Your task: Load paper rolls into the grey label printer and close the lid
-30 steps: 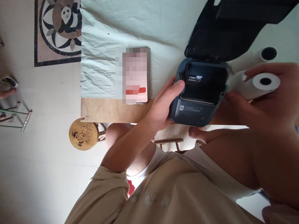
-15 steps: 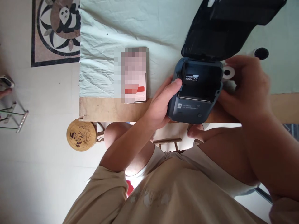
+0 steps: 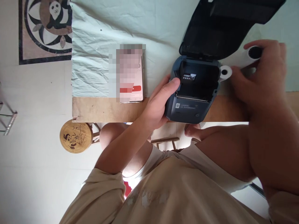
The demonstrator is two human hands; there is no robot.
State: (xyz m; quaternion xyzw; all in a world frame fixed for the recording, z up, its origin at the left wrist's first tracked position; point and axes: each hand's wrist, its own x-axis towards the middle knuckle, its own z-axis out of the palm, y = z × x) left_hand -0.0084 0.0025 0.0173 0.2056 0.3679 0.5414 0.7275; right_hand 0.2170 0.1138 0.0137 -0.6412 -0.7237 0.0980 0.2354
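My left hand (image 3: 158, 104) is closed round the left side of a dark blue label printer (image 3: 190, 113), its thumb over the rim. The printer's black lid (image 3: 210, 34) is swung up, and the paper bay shows bare inside, with a small printed sticker. Against the printer's right side stands a small white paper roll (image 3: 229, 72) with a dark core hole. Further right, my right hand (image 3: 261, 74) has its fingers curled round a larger white roll (image 3: 246, 59) with a wide dark core. The hand hides part of that roll.
A phone (image 3: 137, 89) with a partly blurred screen lies on the pale green cloth (image 3: 93, 62) to the left. The wooden table edge (image 3: 100, 109) runs in front of me. A round wooden stool (image 3: 76, 137) stands on the floor at the left.
My right hand has left the small roll beside the printer and moved right, taking hold of the larger roll. The left hand still holds the printer; the view has shifted slightly.
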